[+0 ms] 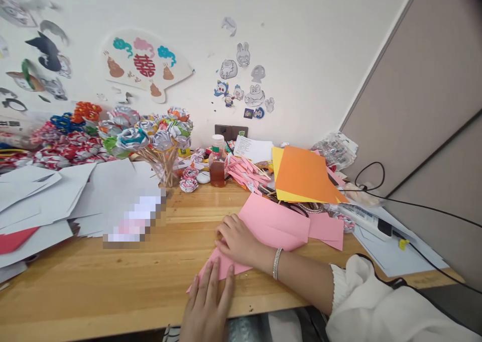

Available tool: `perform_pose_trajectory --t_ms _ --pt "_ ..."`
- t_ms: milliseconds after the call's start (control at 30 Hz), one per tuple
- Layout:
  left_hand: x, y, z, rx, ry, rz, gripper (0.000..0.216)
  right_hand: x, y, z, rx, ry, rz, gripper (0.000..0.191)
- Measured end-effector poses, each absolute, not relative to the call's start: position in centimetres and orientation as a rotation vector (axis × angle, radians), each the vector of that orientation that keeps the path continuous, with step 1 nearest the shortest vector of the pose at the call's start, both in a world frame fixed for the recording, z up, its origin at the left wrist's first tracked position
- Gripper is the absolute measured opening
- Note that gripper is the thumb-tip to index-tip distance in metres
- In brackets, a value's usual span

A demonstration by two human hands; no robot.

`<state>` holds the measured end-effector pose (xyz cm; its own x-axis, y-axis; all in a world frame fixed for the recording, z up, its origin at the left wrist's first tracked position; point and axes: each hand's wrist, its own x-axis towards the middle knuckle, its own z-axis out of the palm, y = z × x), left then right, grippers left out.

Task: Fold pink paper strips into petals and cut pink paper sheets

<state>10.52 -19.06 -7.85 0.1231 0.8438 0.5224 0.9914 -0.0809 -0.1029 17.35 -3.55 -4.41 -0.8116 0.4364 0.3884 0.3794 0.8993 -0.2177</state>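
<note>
A folded piece of pink paper (241,268) lies on the wooden table near its front edge, one pointed corner reaching left. My left hand (209,292) rests flat on it with the fingers stretched out and slightly apart. Above it, my right hand (239,241) is at the paper's upper edge, its fingers curled and the thumb tucked close. The right palm hides part of the paper. Just beyond the right wrist, which wears a silvery bracelet (277,263), are a larger pink sheet (274,221) and a smaller pink piece (327,230).
White sheets (41,196) are stacked at left. Paper flowers on sticks (150,136) stand in a cup behind, beside a bottle of reddish liquid (217,168). Pink strips (246,174), orange paper (303,174) and a power strip (363,219) with black cable lie at back right.
</note>
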Motion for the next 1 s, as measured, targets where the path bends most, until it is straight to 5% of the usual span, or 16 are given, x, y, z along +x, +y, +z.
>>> perform_pose_trajectory --t_ms 733,1000 --pt "10.0 -18.9 -7.7 -2.05 -1.839 -0.316 0.053 16.5 -2.8 -3.9 -0.524 -2.758 -0.026 0.027" --pt "10.2 -18.4 -6.8 -2.013 -1.822 -0.171 0.05 16.5 -2.1 -4.1 -0.506 -2.721 0.185 0.029"
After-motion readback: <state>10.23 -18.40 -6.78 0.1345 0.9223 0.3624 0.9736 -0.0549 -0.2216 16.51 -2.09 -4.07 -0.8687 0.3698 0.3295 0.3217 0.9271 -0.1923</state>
